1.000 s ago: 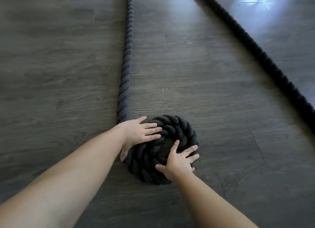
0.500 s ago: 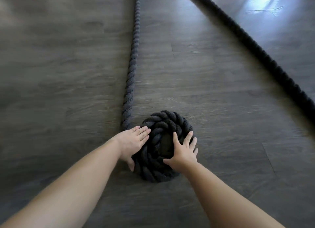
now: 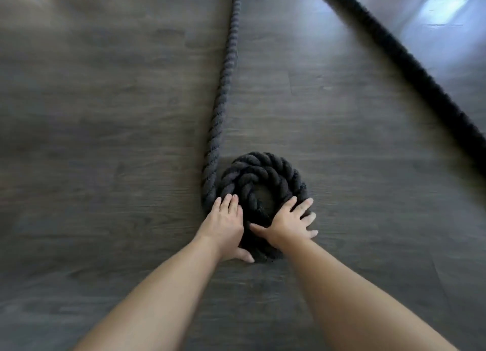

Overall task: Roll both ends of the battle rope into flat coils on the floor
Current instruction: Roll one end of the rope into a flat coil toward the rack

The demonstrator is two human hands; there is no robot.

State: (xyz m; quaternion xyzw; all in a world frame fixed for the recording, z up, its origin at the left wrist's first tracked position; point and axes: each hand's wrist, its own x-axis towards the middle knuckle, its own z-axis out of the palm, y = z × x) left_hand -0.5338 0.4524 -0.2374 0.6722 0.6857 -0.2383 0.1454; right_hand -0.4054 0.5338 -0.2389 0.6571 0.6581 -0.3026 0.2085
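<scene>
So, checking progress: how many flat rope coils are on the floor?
1: the dark twisted rope coil lies under both hands. The other rope length, upper right, runs straight; its end is out of view.

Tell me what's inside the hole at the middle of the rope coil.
Bare dark wood floor shows through the centre of the coil. The near part of the coil is covered by the left hand and right hand, pressing flat.

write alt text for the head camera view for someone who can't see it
Seen from above, a person's left hand and right hand press flat on a small coil of thick black battle rope on a dark wood floor. The rope's free length runs away from the coil; a second stretch crosses upper right.
</scene>
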